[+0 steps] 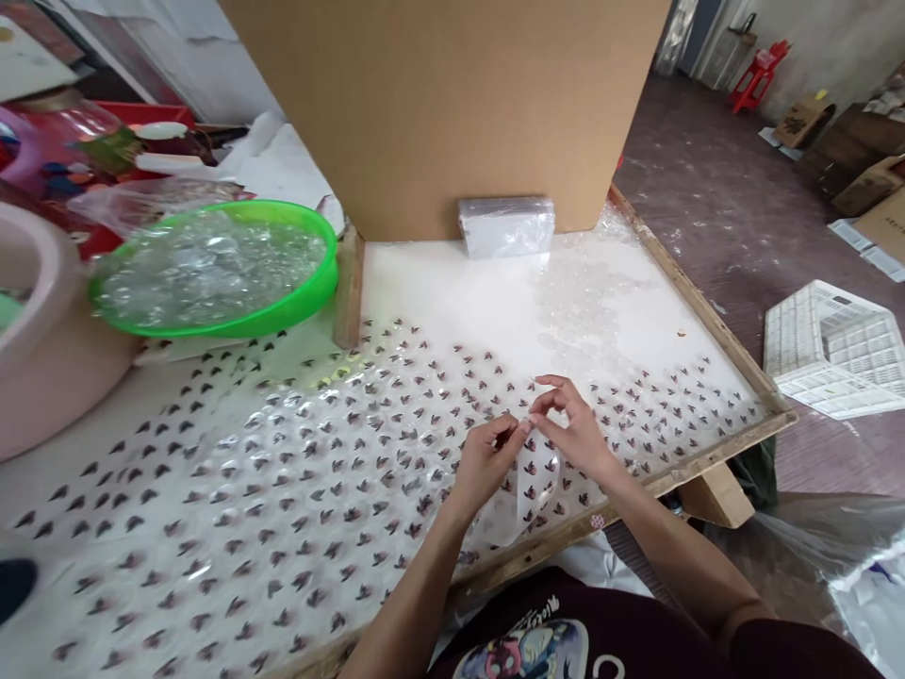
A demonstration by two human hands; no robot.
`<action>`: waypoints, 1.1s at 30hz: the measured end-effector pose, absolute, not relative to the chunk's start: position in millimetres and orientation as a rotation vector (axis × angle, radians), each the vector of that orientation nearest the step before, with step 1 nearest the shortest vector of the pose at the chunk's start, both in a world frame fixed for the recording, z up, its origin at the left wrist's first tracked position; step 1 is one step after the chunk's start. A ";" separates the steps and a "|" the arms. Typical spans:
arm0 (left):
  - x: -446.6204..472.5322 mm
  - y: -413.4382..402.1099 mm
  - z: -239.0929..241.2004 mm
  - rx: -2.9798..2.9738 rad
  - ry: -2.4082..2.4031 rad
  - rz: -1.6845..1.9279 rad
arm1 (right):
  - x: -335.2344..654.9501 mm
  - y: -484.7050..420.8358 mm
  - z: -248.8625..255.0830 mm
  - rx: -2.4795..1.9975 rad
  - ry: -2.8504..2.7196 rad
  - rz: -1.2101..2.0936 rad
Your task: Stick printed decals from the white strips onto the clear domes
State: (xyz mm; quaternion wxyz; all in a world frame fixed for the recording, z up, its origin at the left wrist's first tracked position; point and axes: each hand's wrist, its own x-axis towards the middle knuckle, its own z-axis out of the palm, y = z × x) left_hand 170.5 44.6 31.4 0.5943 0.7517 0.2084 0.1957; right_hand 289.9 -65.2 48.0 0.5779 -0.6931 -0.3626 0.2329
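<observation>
Close to the body, the left hand (pixel 487 459) and right hand (pixel 578 436) meet fingertip to fingertip. Both pinch the top of a clear plastic strip (pixel 532 488) that hangs over the near edge of the wooden-framed tray (pixel 735 445); its outline is hard to make out against the white. Rows of small dark pieces (pixel 368 443) lie around them under glossy film, too small to identify. Further off sit a pink tub (pixel 42 358), cut off at left, a green basin (pixel 311 292) of clear plastic, and a wrapped packet (pixel 505 226) against an upright cardboard sheet (pixel 438 104), which blocks the view beyond.

A small clear plastic film sheet (pixel 532 486) hangs limp, pinched at its top edge, its free end trailing toward 6 o'clock. It sits at 5 o'clock over the white wood-framed board (pixel 459 292).
</observation>
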 end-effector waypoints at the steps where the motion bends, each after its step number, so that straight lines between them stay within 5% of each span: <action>1: 171.0 44.8 31.4 1.750 0.487 0.459 | 289.2 -63.1 48.1 -1.613 -0.853 0.556; 16: 172.7 47.0 29.9 1.652 0.444 0.368 | 278.1 -67.0 39.8 -1.620 -0.788 0.331; 26: 172.0 47.1 31.4 1.648 0.488 0.413 | 427.8 -130.4 17.7 -1.842 -0.354 0.204; 33: 173.1 49.2 27.0 1.656 0.503 0.416 | 432.7 -135.9 -9.0 -1.999 -0.375 0.228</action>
